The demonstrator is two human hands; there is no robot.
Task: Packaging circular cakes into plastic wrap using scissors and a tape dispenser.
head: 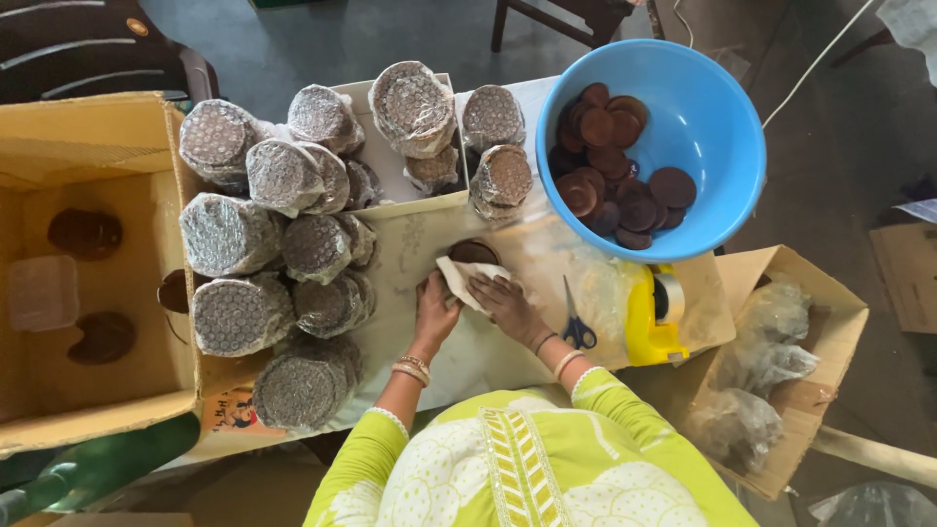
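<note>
Two hands work close together at the middle of the table [508, 361]. The left hand [435, 304] is curled, fingers pressed down on the near edge of a pale sheet of wrapping paper [467, 276]. The right hand [500, 298] lies flatter, its fingers held together and spread over the same sheet from the four o'clock side. Under the far fold of the paper sits one brown clay disc [474, 251], at twelve o'clock from the hands and touching the sheet.

At one o'clock stands one blue plastic basin [717, 107], with roughly fifteen to twenty more brown discs [610, 171] heaped inside; the overlap hides the exact count. At three o'clock lie one pair of blue-handled scissors [576, 327] and, just beyond them, one yellow tape dispenser [652, 312].

From nine to twelve o'clock are about fourteen wrapped stacks [283, 234] in bubble wrap, lying on their sides and touching one another; a few rest in a shallow white tray [390, 176]. Further out at nine o'clock is one large open cardboard box [59, 195] holding three brown pieces and a clear plastic tub. At four o'clock a smaller cardboard box [830, 322] holds crumpled clear plastic.
</note>
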